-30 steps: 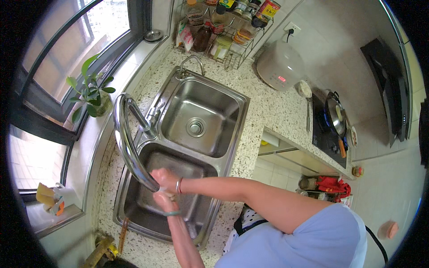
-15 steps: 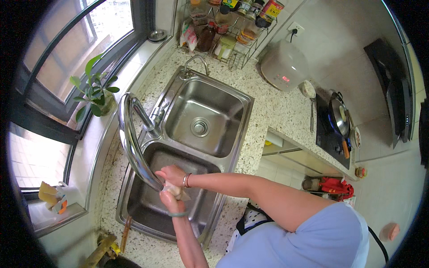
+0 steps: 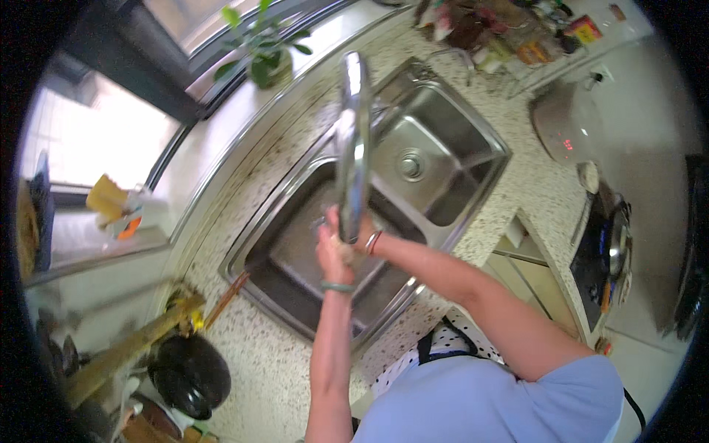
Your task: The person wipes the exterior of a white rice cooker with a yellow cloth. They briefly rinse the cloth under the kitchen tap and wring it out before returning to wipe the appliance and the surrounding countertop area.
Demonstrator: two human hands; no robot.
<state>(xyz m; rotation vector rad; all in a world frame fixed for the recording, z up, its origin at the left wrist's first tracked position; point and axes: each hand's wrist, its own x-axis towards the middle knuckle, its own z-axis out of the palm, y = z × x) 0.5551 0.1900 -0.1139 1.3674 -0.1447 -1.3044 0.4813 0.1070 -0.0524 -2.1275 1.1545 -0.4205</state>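
My hands are together under the end of the curved chrome faucet (image 3: 354, 148), over the nearer basin (image 3: 284, 247) of a steel double sink. My left hand (image 3: 332, 251), with a green bangle at the wrist, is closed against the right, its fingers blurred. Partly behind the spout, my right hand (image 3: 365, 230) wears bracelets at the wrist and curls in towards the left. A small pale thing seems to be between them, too blurred and covered to name.
The second basin (image 3: 443, 140) with its drain lies beyond. Wooden chopsticks (image 3: 227, 299) rest by the sink's left corner, and a black pot (image 3: 190, 375) stands at lower left. A potted plant (image 3: 269, 63) is on the sill. At right are a rice cooker (image 3: 565, 122) and a wok (image 3: 619, 240).
My view has swung left, so the sink appears further right and the black pot has come into sight. My hands stay together under the spout, and the pale thing shows less.
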